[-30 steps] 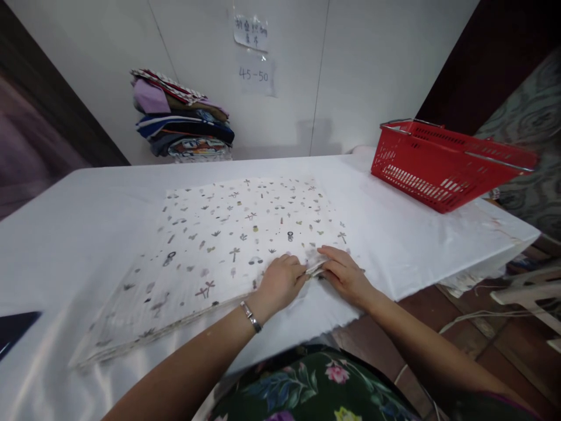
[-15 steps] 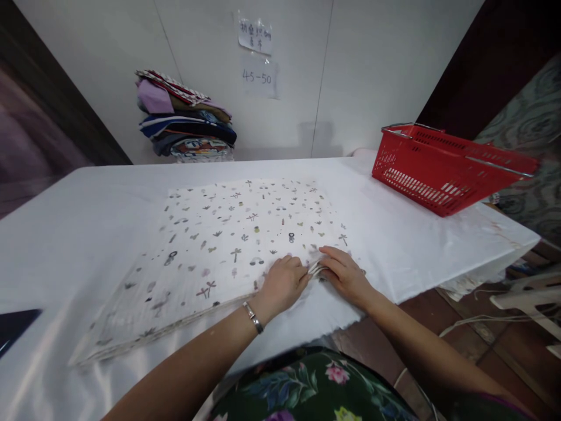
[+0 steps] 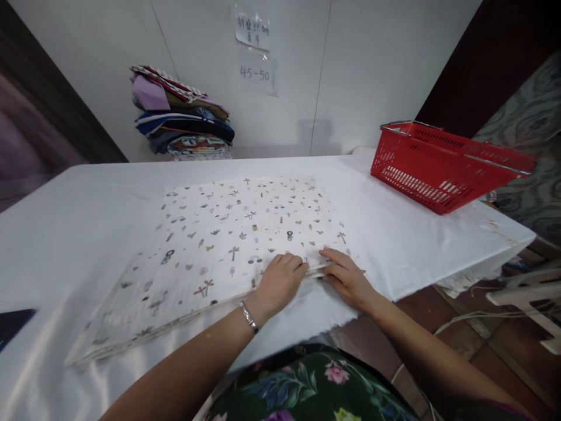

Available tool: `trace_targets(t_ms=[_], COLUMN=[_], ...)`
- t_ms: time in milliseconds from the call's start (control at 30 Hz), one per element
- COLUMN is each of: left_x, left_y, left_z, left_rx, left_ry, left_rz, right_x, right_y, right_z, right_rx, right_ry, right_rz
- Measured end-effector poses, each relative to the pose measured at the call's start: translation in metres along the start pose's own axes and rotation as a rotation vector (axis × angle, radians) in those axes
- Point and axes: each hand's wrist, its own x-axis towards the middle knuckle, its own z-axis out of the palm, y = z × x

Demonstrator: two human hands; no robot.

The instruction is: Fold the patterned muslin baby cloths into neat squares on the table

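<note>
A white cloth [image 3: 236, 234] printed with small palm trees, rainbows and leaves lies folded in layers across the middle of the table. Its near edge shows several stacked layers. My left hand [image 3: 281, 279] grips that edge right of its middle, fingers curled on top and the thumb hidden. Just to the right, my right hand [image 3: 348, 278] pinches the same edge close to the near right corner, its index finger stretched over the top. Between the two hands the edge runs fairly straight.
The table has a white cover [image 3: 381, 251]. A red basket [image 3: 447, 166] stands at the right back. Behind the table's far edge, a stack of folded fabrics [image 3: 184, 117] rests by the wall. A dark flat object [image 3: 15, 324] lies at the left edge. A white stool [image 3: 530, 298] is at right.
The bunched layers between my hands now lie flatter and straighter along the near edge. Both hands stay in almost the same place on the cloth. The view has shifted slightly.
</note>
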Motion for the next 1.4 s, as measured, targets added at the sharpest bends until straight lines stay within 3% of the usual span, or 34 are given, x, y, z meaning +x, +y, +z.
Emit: trace_targets(t_ms=[100,433,567,967,1400], left_x=[-0.001,-0.007,-0.009,-0.009,-0.016], left_y=[0.002,0.009,0.009,0.007,0.003], left_z=[0.001,-0.007,-0.004,-0.002,0.001], left_rx=[0.019,-0.125,-0.081,-0.093,0.037], left_ry=[-0.004,-0.070,-0.068,0.027,0.083], left_rz=[0.050,-0.027,-0.038,-0.100,-0.011], right_x=[-0.001,0.002,0.003,0.003,0.006], right_y=[0.000,0.001,0.000,0.001,0.002], right_z=[0.000,0.003,0.003,0.005,0.008], right_rx=[0.019,0.079,0.060,-0.001,-0.010], right_ry=[-0.001,0.027,0.030,0.036,0.042], right_rz=[0.006,0.008,0.039,0.113,0.175])
